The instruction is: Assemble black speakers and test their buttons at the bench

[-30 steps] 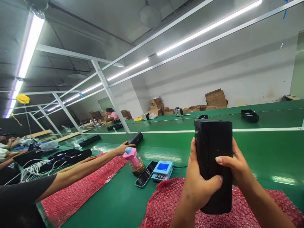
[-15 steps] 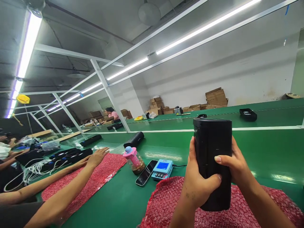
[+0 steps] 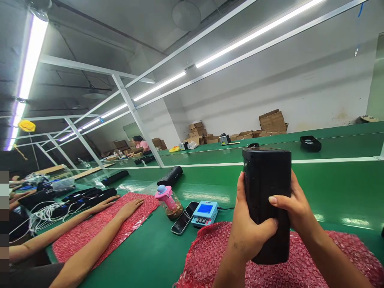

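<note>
I hold a tall black cylindrical speaker upright in front of me with both hands. My left hand wraps round its lower left side, thumb across the front. My right hand grips the right side, thumb pressed on the front face. The speaker hangs just above a red bubble-wrap sheet on the green belt.
To my left lie a blue tester box, a phone and a pink-capped bottle. A co-worker's arms rest on another red bubble-wrap sheet. More black speakers lie on the belt; cardboard boxes stand at the wall.
The co-worker's arm has drawn back from the far black speaker and now lies flat on the red sheet. My hands and the speaker have barely shifted.
</note>
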Demonstrator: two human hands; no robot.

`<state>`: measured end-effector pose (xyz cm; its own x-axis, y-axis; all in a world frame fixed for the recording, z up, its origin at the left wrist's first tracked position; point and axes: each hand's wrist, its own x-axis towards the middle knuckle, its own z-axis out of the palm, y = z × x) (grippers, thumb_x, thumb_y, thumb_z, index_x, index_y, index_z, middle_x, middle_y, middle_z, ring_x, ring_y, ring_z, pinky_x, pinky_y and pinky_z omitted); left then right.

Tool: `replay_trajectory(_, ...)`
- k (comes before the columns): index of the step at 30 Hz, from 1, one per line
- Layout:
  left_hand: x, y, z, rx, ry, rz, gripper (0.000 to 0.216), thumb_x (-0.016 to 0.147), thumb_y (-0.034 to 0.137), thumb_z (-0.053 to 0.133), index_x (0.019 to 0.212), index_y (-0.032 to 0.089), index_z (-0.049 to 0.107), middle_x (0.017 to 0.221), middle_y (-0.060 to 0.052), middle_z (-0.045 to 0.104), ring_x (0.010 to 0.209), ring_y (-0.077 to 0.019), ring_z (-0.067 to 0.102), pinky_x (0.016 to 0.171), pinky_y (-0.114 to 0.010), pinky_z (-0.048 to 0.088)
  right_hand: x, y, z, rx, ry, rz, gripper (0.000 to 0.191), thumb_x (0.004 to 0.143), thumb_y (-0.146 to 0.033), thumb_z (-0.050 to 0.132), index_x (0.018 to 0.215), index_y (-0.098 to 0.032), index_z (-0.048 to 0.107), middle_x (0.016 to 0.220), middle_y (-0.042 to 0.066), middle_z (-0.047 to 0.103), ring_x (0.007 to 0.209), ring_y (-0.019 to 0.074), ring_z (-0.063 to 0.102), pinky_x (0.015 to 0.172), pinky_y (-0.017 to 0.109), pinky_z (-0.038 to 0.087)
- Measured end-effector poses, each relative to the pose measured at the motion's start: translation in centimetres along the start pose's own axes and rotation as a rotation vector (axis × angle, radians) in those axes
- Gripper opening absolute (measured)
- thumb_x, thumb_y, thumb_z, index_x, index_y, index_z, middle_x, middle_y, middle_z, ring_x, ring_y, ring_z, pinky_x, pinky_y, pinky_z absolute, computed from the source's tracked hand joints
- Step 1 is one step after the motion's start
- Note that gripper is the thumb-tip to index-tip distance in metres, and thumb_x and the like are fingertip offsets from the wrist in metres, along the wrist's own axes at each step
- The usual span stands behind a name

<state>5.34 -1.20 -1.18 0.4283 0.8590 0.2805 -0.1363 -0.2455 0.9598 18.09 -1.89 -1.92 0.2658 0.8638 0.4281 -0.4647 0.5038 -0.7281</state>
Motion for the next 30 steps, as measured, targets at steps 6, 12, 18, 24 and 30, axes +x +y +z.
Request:
replay_trajectory(6, 0.0, -0.3, -0.2, 0.016, -0.009, 0.012, 0.111, 0.063, 0.020, 0.069, 0.150, 0.031, 0.001, 0.141, -0.011, 0.043, 0.113, -0.0302, 0.057, 0.091, -0.043, 0.053, 0.0, -0.1, 0.0, 0.012, 0.008, 0.030, 0.084, 0.062, -0.026, 0.080, 0.134, -0.031, 0.037, 0.116, 0.004, 0.064, 0.101, 0.0280, 0.063, 0.088, 0.044, 0.055)
replay_trajectory(12, -0.2, -0.6, -0.4, 0.024, -0.044, 0.047, 0.109, 0.068, 0.022, 0.071, 0.150, 0.028, 0.000, 0.143, -0.014, 0.042, 0.121, -0.0329, 0.052, 0.098, -0.047, 0.049, 0.2, -0.5, -0.2, -0.032, -0.037, 0.073, 0.079, 0.063, -0.027, 0.078, 0.131, -0.030, 0.040, 0.108, 0.004, 0.066, 0.094, 0.0271, 0.064, 0.079, 0.040, 0.056)
replay_trajectory(18, 0.0, -0.6, -0.5, -0.036, -0.117, 0.066, 0.103, 0.072, 0.020, 0.071, 0.149, 0.032, 0.003, 0.142, -0.011, 0.044, 0.121, -0.0301, 0.054, 0.102, -0.050, 0.046, 0.2, -0.7, -0.5, -0.092, -0.032, 0.041, 0.083, 0.064, -0.028, 0.078, 0.135, -0.031, 0.036, 0.113, 0.004, 0.064, 0.098, 0.0265, 0.063, 0.081, 0.040, 0.055)
replay_trajectory(24, 0.3, -1.1, -0.6, 0.005, -0.103, 0.094, 0.106, 0.071, 0.023, 0.073, 0.150, 0.029, 0.002, 0.145, -0.012, 0.040, 0.127, -0.0316, 0.048, 0.106, -0.050, 0.043, 0.5, -0.6, -0.7, -0.079, -0.036, 0.047, 0.085, 0.062, -0.025, 0.078, 0.135, -0.031, 0.036, 0.114, 0.004, 0.064, 0.097, 0.0249, 0.063, 0.080, 0.037, 0.055)
replay_trajectory(30, 0.3, -1.2, -0.9, 0.055, -0.049, 0.073, 0.109, 0.069, 0.025, 0.075, 0.151, 0.029, 0.003, 0.145, -0.014, 0.040, 0.127, -0.0338, 0.047, 0.107, -0.053, 0.040, 0.6, -0.3, -0.2, -0.041, -0.046, 0.055, 0.082, 0.063, -0.027, 0.077, 0.134, -0.028, 0.037, 0.109, 0.005, 0.065, 0.097, 0.0264, 0.064, 0.082, 0.040, 0.056)
